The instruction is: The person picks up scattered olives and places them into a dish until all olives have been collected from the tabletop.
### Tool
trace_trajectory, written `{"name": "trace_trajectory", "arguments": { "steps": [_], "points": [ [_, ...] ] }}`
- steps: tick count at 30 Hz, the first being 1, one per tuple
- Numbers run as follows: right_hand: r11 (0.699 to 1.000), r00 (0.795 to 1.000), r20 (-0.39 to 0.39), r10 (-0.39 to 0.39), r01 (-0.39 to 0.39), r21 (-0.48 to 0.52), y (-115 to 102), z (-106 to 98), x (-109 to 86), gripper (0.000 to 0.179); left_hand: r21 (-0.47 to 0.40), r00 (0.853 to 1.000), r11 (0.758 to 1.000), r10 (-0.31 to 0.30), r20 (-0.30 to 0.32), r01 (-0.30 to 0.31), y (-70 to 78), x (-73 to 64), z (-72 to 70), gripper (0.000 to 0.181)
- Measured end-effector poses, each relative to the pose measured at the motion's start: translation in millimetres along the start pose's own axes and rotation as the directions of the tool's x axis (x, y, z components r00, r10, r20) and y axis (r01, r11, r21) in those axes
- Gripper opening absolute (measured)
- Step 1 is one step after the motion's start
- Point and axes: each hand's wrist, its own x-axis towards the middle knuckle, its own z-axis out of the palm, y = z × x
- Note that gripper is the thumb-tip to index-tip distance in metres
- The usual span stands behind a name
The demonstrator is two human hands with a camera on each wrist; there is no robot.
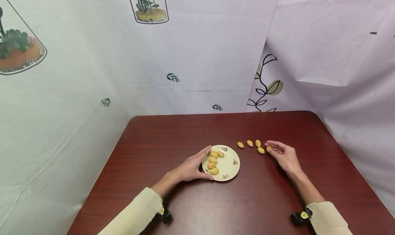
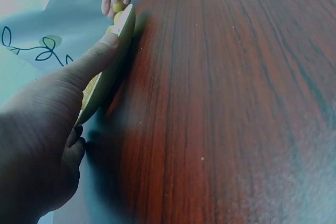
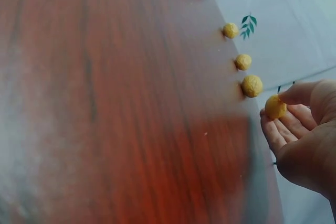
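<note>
A small cream plate [image 1: 229,163] with printed motifs lies on the table, several yellow, wrinkled, oval walnuts [image 1: 213,160] gathered on its left side. My left hand [image 1: 192,166] holds the plate by its left rim, thumb at the near edge and fingers at the far edge. In the left wrist view the thumb lies along the plate's rim [image 2: 118,56]. To the plate's right, my right hand [image 1: 285,156] pinches one walnut [image 3: 275,107] between thumb and fingertips. Just left of that hand, several more walnuts [image 1: 258,143] lie in a loose row on the table.
The dark reddish-brown wooden table [image 1: 166,135] has rounded back corners. Pale cloth printed with plants [image 1: 197,56] hangs behind it and along both sides. Each wrist carries a small black camera, such as the left one [image 1: 166,216].
</note>
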Motion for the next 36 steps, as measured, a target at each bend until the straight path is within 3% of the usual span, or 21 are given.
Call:
{"name": "trace_trajectory", "arguments": {
  "steps": [13,20,36],
  "points": [
    [1.0,0.999,0.043,0.014,-0.014,0.007,-16.5,7.9,0.2,0.039,0.003,1.0,1.0,-0.003,0.001,0.003,-1.0,-0.4,0.2,0.121],
    [0.996,0.998,0.064,0.014,-0.019,0.084,-25.1,18.0,-0.4,0.037,-0.001,1.0,1.0,0.001,0.0,-0.001,-0.4,-0.6,0.1,0.121],
    [0.995,0.996,0.094,-0.009,-0.001,0.1,-34.5,41.2,-2.2,0.035,0.005,1.0,1.0,0.009,-0.008,-0.009,-1.4,-0.5,0.7,0.121]
  ]
}}
